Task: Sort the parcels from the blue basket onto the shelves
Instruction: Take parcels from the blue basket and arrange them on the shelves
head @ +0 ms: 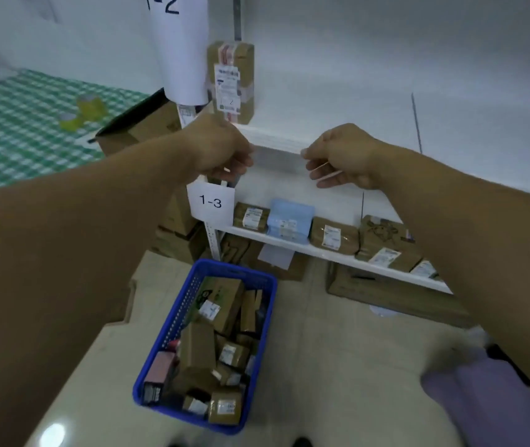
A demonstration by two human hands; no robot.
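**2 hands at the shelf edge, basket full**

The left hand (225, 153) curls just above the 1-3 label (212, 201); I cannot tell whether it pinches anything. The right hand (341, 156) hangs loosely curled and empty, probably between picks. The blue basket (241, 271) on the floor holds many parcels (197, 350); others line the lower shelf (331, 255).

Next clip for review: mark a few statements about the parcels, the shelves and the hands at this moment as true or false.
1. The blue plastic basket holds cardboard parcels. True.
2. The light blue parcel lies in that basket. False: it lies on the lower white shelf, between brown parcels.
3. A tall brown cardboard box stands upright on the upper white shelf. True.
4. The right hand holds a brown parcel. False: no parcel is in it.
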